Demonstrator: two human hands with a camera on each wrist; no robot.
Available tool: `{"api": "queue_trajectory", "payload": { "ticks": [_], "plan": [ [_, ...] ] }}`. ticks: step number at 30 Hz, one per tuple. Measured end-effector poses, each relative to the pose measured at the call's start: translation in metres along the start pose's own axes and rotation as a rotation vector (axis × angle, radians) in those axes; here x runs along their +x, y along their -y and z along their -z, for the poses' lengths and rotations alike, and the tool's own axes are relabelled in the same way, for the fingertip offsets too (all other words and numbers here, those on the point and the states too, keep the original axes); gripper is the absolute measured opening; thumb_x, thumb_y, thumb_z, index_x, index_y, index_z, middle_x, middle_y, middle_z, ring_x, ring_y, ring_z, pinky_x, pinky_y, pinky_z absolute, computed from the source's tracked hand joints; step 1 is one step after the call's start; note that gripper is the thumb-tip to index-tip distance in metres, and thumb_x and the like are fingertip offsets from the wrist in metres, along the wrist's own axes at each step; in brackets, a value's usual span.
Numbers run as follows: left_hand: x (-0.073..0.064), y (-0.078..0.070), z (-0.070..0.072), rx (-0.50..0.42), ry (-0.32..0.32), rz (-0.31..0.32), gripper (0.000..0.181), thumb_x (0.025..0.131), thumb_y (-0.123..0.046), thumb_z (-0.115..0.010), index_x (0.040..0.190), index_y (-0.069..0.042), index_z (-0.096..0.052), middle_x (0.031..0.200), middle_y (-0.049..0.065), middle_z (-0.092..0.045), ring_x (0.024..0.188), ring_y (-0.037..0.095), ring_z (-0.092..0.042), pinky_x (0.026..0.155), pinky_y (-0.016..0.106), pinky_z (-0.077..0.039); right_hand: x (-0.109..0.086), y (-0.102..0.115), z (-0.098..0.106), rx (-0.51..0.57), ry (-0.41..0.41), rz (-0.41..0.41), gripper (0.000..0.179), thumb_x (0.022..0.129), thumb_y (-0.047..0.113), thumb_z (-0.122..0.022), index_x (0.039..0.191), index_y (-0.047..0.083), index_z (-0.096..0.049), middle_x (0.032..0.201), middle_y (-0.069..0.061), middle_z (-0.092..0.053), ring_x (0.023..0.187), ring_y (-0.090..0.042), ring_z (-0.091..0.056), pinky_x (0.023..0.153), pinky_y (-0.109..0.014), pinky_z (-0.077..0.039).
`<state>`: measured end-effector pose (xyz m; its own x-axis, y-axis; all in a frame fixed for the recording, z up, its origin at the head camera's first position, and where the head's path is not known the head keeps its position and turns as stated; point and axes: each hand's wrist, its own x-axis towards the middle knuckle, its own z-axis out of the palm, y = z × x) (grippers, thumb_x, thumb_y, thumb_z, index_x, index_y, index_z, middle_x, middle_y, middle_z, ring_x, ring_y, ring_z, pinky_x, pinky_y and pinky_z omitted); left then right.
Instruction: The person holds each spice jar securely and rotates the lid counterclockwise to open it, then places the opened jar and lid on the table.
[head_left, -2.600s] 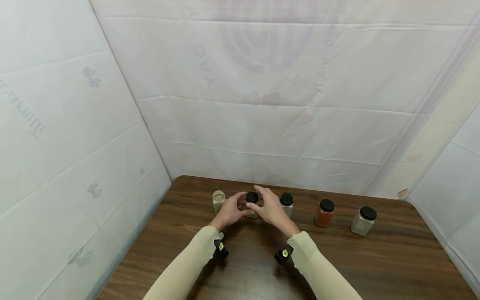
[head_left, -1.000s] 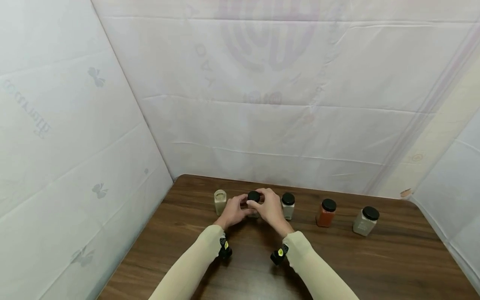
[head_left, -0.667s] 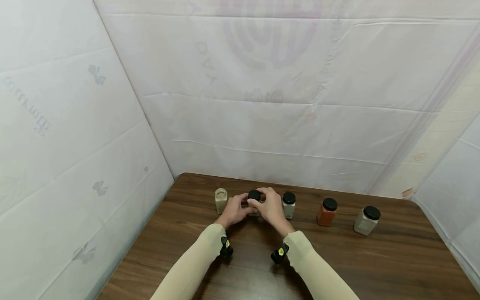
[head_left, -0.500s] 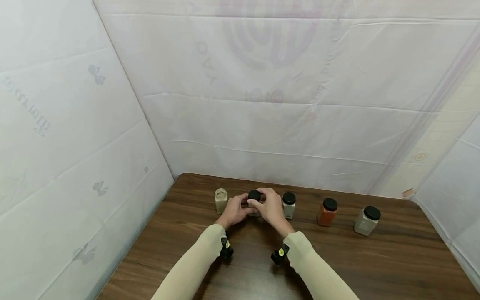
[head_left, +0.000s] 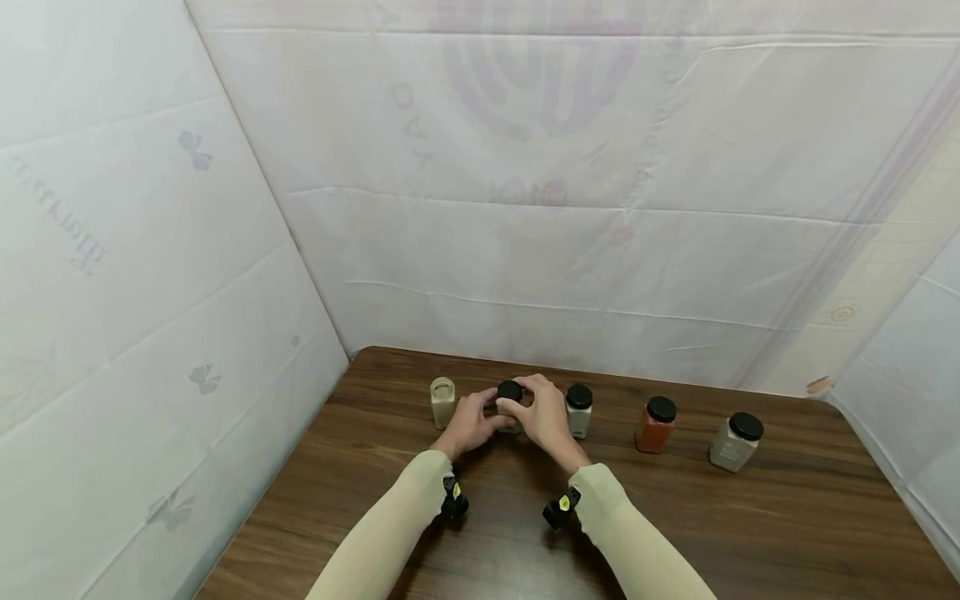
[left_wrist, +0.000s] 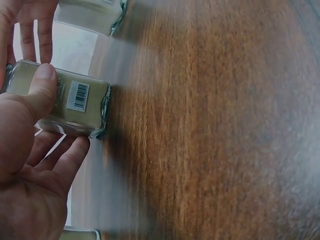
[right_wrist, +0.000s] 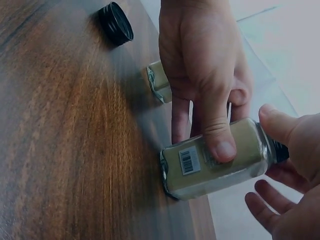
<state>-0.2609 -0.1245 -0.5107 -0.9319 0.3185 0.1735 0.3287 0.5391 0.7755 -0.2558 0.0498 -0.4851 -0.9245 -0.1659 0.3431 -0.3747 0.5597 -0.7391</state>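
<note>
A square glass spice jar (right_wrist: 215, 165) of greenish-tan powder, with a barcode label, stands on the table between my hands. My left hand (head_left: 471, 422) holds its body, the thumb pressed on the label side and fingers behind. At the top, my right hand (head_left: 542, 414) grips the black lid (head_left: 510, 391) between thumb and fingers. Just left of my left hand stands a lidless jar (head_left: 442, 403) of pale powder. A loose black lid (right_wrist: 116, 24) lies on the table in the right wrist view; I cannot make it out in the head view.
Along the back of the wooden table (head_left: 360, 517), to the right, stand a black-lidded pale jar (head_left: 579, 412), a jar of orange-red powder (head_left: 656, 425) and a greyish jar (head_left: 736, 442). White cloth walls (head_left: 465, 250) close off the back and sides.
My right fingers, spread around the lid earlier, have closed on it. Both hands have stayed at the same jar. Over the last half second almost nothing differs.
</note>
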Motion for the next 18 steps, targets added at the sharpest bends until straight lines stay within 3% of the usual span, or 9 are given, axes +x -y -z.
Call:
{"api": "queue_trajectory", "payload": {
  "ticks": [10, 18],
  "plan": [
    [0.0008, -0.0004, 0.0016, -0.041, 0.025, 0.014, 0.051, 0.096, -0.026, -0.076, 0.141, -0.007, -0.061, 0.135, 0.012, -0.067, 0.126, 0.028, -0.063, 0.102, 0.044, -0.052, 0.0031, -0.0039, 0.0019, 0.021, 0.029, 0.018, 0.049, 0.09, 0.033, -0.082, 0.13, 0.006, -0.07, 0.121, -0.009, -0.067, 0.106, -0.034, -0.067, 0.084, -0.047, -0.056],
    [0.0001, 0.0017, 0.0047, -0.049, 0.056, -0.005, 0.051, 0.096, -0.024, -0.075, 0.142, -0.007, -0.061, 0.135, 0.013, -0.066, 0.125, 0.028, -0.063, 0.101, 0.044, -0.053, 0.006, -0.0067, 0.0087, 0.044, 0.109, 0.06, 0.048, 0.09, 0.026, -0.082, 0.132, 0.004, -0.069, 0.121, -0.007, -0.067, 0.098, -0.034, -0.065, 0.079, -0.041, -0.054]
  ]
}}
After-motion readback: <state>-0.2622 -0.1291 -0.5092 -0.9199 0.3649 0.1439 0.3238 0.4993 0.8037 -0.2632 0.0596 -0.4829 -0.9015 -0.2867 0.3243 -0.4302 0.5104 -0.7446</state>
